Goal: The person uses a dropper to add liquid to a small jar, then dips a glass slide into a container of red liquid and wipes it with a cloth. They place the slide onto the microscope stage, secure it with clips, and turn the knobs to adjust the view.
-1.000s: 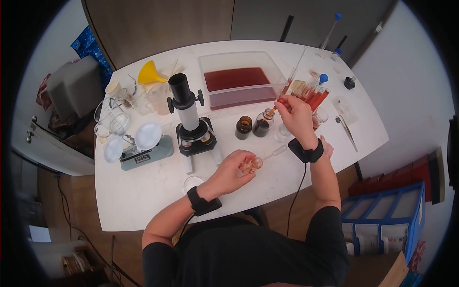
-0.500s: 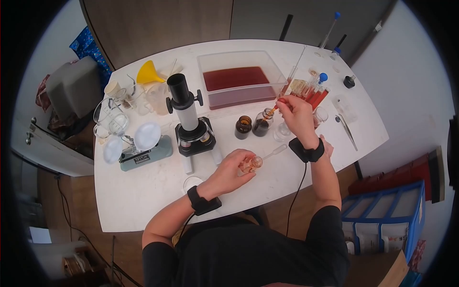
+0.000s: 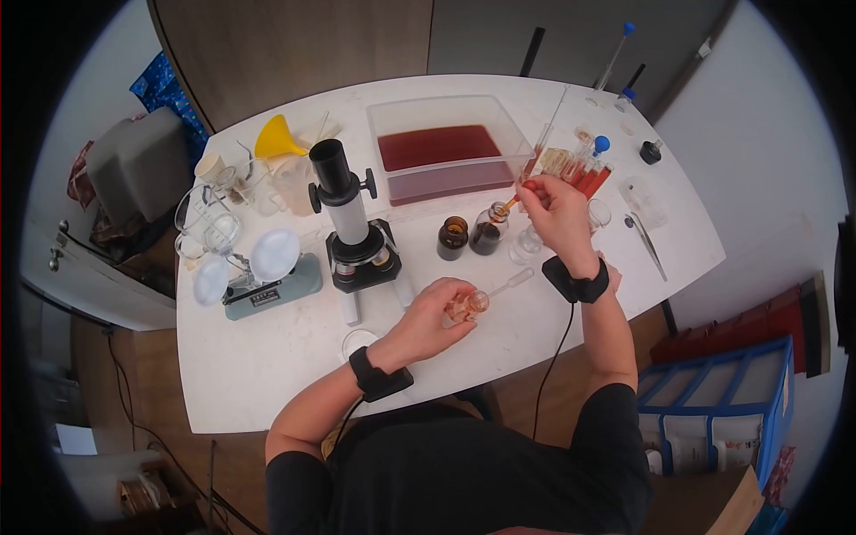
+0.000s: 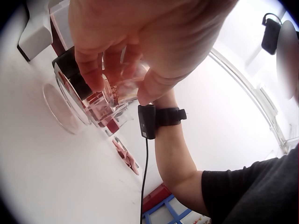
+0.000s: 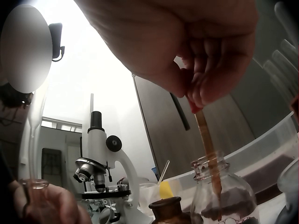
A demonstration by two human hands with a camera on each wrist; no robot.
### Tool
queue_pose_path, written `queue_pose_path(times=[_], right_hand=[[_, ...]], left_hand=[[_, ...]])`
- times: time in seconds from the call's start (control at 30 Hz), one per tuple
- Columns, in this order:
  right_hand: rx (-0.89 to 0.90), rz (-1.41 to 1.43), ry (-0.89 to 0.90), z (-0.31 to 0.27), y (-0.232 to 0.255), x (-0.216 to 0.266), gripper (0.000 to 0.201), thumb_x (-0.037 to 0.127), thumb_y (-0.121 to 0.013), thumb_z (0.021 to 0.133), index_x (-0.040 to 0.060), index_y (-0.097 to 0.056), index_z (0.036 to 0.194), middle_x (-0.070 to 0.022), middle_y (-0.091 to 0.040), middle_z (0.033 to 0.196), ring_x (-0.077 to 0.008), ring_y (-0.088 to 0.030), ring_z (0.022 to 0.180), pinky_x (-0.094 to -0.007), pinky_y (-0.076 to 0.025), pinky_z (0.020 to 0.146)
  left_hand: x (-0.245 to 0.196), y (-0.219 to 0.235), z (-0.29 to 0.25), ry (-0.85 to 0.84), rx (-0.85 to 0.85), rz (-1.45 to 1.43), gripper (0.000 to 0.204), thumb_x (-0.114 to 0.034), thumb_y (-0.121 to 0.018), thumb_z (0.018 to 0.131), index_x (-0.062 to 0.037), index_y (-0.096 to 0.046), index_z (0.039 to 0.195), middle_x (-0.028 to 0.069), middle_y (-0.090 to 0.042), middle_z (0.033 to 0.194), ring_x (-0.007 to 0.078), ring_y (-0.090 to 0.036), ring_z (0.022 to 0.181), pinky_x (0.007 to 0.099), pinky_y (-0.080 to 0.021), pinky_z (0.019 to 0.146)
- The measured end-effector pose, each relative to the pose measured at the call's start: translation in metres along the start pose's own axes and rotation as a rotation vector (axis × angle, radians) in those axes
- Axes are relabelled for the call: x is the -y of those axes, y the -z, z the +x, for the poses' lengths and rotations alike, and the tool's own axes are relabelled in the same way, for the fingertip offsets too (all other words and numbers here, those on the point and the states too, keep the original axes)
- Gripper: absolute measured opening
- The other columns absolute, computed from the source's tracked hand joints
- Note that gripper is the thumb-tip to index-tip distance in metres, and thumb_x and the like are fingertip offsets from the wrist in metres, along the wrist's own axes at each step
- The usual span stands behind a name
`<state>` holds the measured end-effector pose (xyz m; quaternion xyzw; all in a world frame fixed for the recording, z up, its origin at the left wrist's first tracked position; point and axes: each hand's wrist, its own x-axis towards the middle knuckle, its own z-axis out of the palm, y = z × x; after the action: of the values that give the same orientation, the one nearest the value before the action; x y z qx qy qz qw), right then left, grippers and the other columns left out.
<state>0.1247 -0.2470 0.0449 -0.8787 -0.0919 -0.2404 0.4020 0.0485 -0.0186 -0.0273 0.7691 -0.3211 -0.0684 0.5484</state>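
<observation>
My right hand (image 3: 562,218) pinches the red rubber bulb of a glass dropper (image 5: 205,135), its fingertips close together around it. The tube slants down through the neck of a clear glass bottle (image 3: 486,236) with dark contents, and its lower end shows inside through the glass. Left of that bottle stands an open brown bottle (image 3: 453,239). Nearer the body, my left hand (image 3: 435,316) holds a small glass vial (image 3: 477,303) in its curled fingers. A clear plastic pipette (image 3: 515,282) sticks out of the vial's mouth.
A microscope (image 3: 352,218) stands left of the bottles, a balance (image 3: 276,290) beyond it. Behind is a plastic tub (image 3: 419,189) of red liquid. Test tubes (image 3: 593,178) stand behind my right hand, tweezers (image 3: 649,248) lie to its right. A shallow glass dish (image 3: 359,341) is by my left wrist.
My right hand has shifted very slightly to the right with the dropper, whose tube stays in the bottle's neck. My left hand and the vial have hardly moved.
</observation>
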Motion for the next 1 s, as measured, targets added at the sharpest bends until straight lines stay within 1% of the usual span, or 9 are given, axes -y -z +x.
queue_pose_path(times=[0.13,0.23,0.4,0.43,0.53,0.73,0.83,0.93,1.0], right_hand=[[0.02,-0.011,0.025,0.0,-0.002,0.0,0.014,0.013,-0.066,0.08,-0.0005,-0.064,0.085,-0.0114,-0.065,0.073,-0.019,-0.064,0.061,-0.0275,-0.049,0.056],[0.059,-0.066,0.048,-0.001,-0.007,-0.006,0.015,0.014,-0.066,0.08,0.0007,-0.064,0.086,-0.0131,-0.065,0.074,-0.0244,-0.063,0.062,-0.0313,-0.048,0.057],[0.075,-0.082,0.053,0.0,-0.012,-0.01,0.015,0.016,-0.065,0.081,0.0018,-0.065,0.086,-0.0144,-0.065,0.075,-0.0293,-0.063,0.067,-0.0351,-0.048,0.06],[0.069,-0.082,0.058,0.0,-0.012,-0.011,0.015,0.016,-0.065,0.081,0.0016,-0.065,0.086,-0.0144,-0.065,0.075,-0.0285,-0.063,0.066,-0.0345,-0.048,0.059],[0.044,-0.067,0.059,-0.001,-0.011,-0.01,0.015,0.014,-0.066,0.081,0.0007,-0.065,0.086,-0.0141,-0.065,0.073,-0.0251,-0.064,0.063,-0.0321,-0.048,0.056],[0.018,-0.011,0.041,-0.001,-0.006,-0.004,0.016,0.013,-0.067,0.08,-0.0013,-0.065,0.087,-0.0117,-0.066,0.072,-0.0169,-0.064,0.059,-0.0261,-0.049,0.055],[0.015,0.003,0.032,-0.001,-0.002,-0.001,0.016,0.013,-0.067,0.08,-0.0016,-0.065,0.087,-0.0107,-0.066,0.071,-0.016,-0.064,0.06,-0.0254,-0.05,0.056],[0.01,0.015,0.017,0.0,0.003,0.0,0.016,0.013,-0.067,0.08,-0.0017,-0.064,0.087,-0.0099,-0.066,0.071,-0.0149,-0.063,0.059,-0.0248,-0.05,0.056],[0.001,0.036,0.017,0.001,0.006,-0.002,0.016,0.013,-0.067,0.08,-0.0019,-0.064,0.087,-0.0087,-0.066,0.071,-0.0133,-0.063,0.059,-0.0238,-0.049,0.056]], left_hand=[[-0.001,-0.001,0.0,0.012,0.004,-0.004,0.042,-0.009,-0.07,0.076,-0.0037,-0.051,0.114,0.0082,-0.054,0.108,0.0195,-0.056,0.094,0.029,-0.047,0.078],[-0.002,-0.004,0.001,0.012,-0.009,-0.03,0.041,-0.007,-0.069,0.075,-0.0023,-0.051,0.111,0.0127,-0.054,0.105,0.0274,-0.056,0.095,0.0338,-0.048,0.078],[-0.003,-0.001,-0.001,0.01,-0.012,-0.021,0.041,-0.007,-0.069,0.074,-0.0023,-0.051,0.111,0.0128,-0.054,0.105,0.0274,-0.056,0.094,0.0339,-0.048,0.078],[-0.003,0.0,-0.001,0.012,-0.009,-0.019,0.041,-0.007,-0.069,0.074,-0.0022,-0.051,0.111,0.0128,-0.054,0.105,0.0275,-0.056,0.094,0.034,-0.048,0.079],[0.001,-0.001,-0.001,0.012,-0.001,0.011,0.042,-0.008,-0.07,0.076,-0.0036,-0.051,0.113,0.0084,-0.055,0.107,0.0194,-0.056,0.094,0.0291,-0.047,0.078],[0.001,-0.003,-0.001,0.004,-0.008,0.0,0.042,-0.009,-0.07,0.076,-0.0038,-0.052,0.113,0.0079,-0.055,0.107,0.0188,-0.056,0.093,0.0289,-0.046,0.077],[-0.002,-0.002,0.0,0.007,-0.004,-0.012,0.042,-0.007,-0.07,0.074,-0.0019,-0.051,0.111,0.013,-0.054,0.104,0.0281,-0.056,0.095,0.0344,-0.048,0.079],[-0.001,-0.002,0.0,0.006,-0.007,-0.008,0.042,-0.007,-0.07,0.074,-0.0016,-0.051,0.111,0.0128,-0.054,0.104,0.0273,-0.056,0.094,0.0336,-0.049,0.078],[0.002,-0.002,0.001,0.005,-0.003,-0.004,0.042,-0.008,-0.07,0.075,-0.003,-0.051,0.113,0.0096,-0.054,0.106,0.0213,-0.056,0.093,0.03,-0.047,0.076]])
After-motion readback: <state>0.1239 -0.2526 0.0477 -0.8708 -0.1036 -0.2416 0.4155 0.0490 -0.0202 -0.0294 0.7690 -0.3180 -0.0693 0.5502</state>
